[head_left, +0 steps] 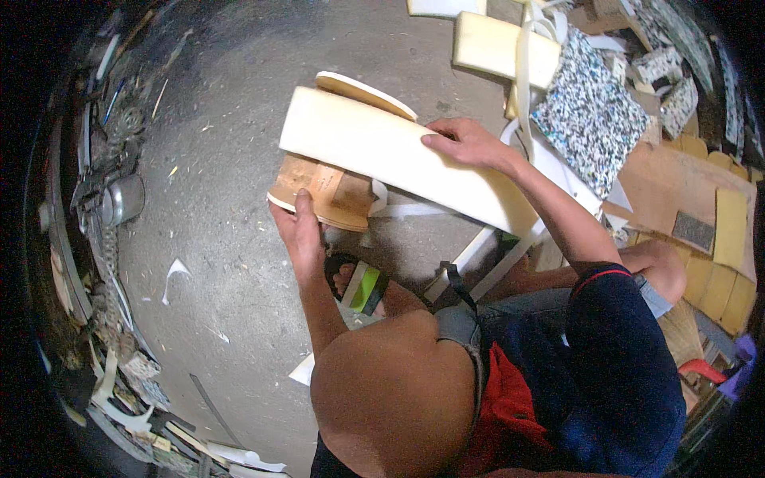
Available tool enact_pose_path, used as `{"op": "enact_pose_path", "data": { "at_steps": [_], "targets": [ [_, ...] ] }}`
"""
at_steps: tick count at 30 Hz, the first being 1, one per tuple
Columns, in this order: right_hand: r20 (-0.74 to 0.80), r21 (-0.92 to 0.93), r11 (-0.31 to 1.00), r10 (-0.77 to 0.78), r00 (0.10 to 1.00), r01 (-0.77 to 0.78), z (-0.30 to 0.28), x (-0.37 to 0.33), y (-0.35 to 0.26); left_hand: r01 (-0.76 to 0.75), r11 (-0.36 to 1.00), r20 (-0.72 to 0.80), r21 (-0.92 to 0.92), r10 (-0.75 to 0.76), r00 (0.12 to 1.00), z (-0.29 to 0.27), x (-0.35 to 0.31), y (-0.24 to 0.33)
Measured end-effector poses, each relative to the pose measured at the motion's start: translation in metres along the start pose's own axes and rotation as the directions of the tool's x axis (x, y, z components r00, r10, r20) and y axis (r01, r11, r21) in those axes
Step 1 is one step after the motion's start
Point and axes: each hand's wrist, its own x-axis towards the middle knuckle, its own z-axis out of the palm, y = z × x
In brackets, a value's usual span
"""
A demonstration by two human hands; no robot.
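Observation:
A long cream foam slab lies across a round wooden board held above the concrete floor. My left hand grips the near edge of the wooden board, thumb on top. My right hand rests flat on the foam slab, pressing it onto the board. Another cream rounded piece shows behind the slab's far edge.
A speckled foam block and a cream foam block lie at the upper right among offcuts. Cardboard and yellow foam pieces are piled at the right. A metal can and scrap line the left edge. My sandalled foot is below the board.

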Motion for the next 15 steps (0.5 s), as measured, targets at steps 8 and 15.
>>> {"op": "enact_pose_path", "data": {
  "at_steps": [8, 15],
  "targets": [
    [-0.031, 0.084, 0.995, 0.064, 0.997, -0.061, 0.020, 0.005, 0.013, -0.244, 0.625, -0.097, 0.742, 0.460, 0.883, 0.010, -0.002, 0.023],
    [-0.017, 0.103, 0.981, 0.169, 0.986, -0.166, 0.015, 0.004, 0.005, -0.485, 0.318, 0.282, 0.815, 0.513, 0.811, 0.052, 0.073, 0.072]
  ]
}}
